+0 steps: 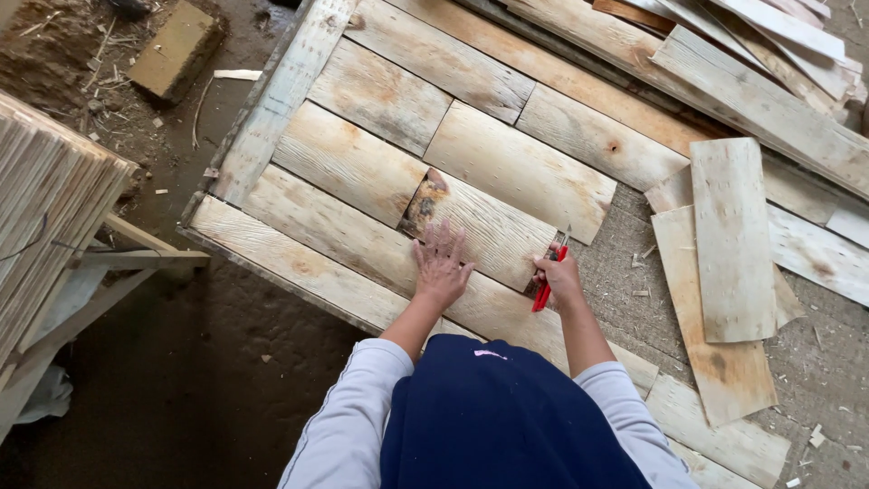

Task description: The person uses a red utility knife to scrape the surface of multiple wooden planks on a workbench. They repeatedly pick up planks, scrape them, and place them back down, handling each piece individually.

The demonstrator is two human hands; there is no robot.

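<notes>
Rough pale wood everywhere here. The left hand (pixel 441 264) is pressed flat on a short veneer sheet (pixel 484 228), fingers spread wide, palm down near the sheet's lower edge. That sheet has a dark rotten-looking patch at its left end and lies tilted on top of the other boards. The right hand (pixel 561 277) is curled tight around a red cutter (pixel 546 288), right at the sheet's right end, blade tip touching the wood edge as far as I can tell.

It all sits on a big pallet-like layer of planks (pixel 380 95) laid side by side, which rests on a dirt floor (pixel 163 362) strewn with chips and splinters. To the right, two loose narrow sheets (pixel 731 237) lie crossed on a greyish mat. A messy pile of offcuts (pixel 769 36) fills the top right corner. On the left there's a tall stack of thin sheets (pixel 45 208) on a wooden rack, well apart from the hands. A brick-like block (pixel 174 47) sits in the dirt top left.
</notes>
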